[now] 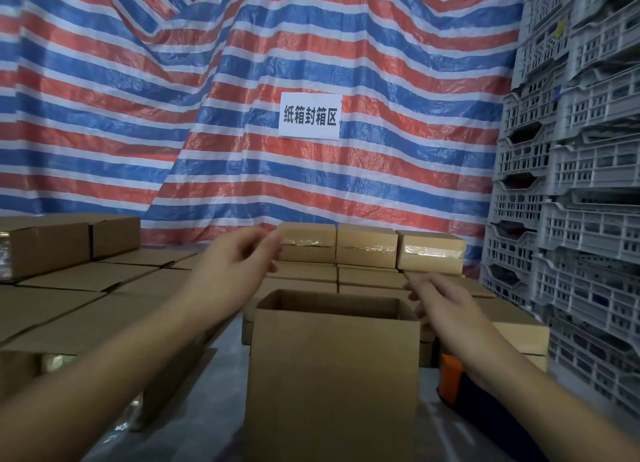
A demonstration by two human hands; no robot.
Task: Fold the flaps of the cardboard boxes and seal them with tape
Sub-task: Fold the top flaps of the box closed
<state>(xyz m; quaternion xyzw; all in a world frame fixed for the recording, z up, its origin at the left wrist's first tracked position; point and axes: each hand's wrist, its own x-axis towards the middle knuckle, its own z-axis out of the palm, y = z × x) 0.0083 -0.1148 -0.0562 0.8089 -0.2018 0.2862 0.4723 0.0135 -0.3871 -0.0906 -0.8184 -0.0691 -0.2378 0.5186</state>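
- While the striped tarp (138,115) hangs as a backdrop behind the open box (332,368), that box stands nearest the camera with its top open and its flaps upright.
- Grey plastic crates (571,184) are stacked to the right of the open box.
- Sealed boxes (367,250), taped across their fronts, sit in rows behind the open box; more lie to its left.
- Left hand (235,271) hovers above the open box's far left corner, fingers loosely curled, holding nothing.
- Right hand (446,305) hovers by its far right corner, fingers relaxed, empty.
- An orange tool (450,378), partly hidden by the right forearm, lies just right of the open box.
- A white sign (310,115) hangs on the tarp above the open box.
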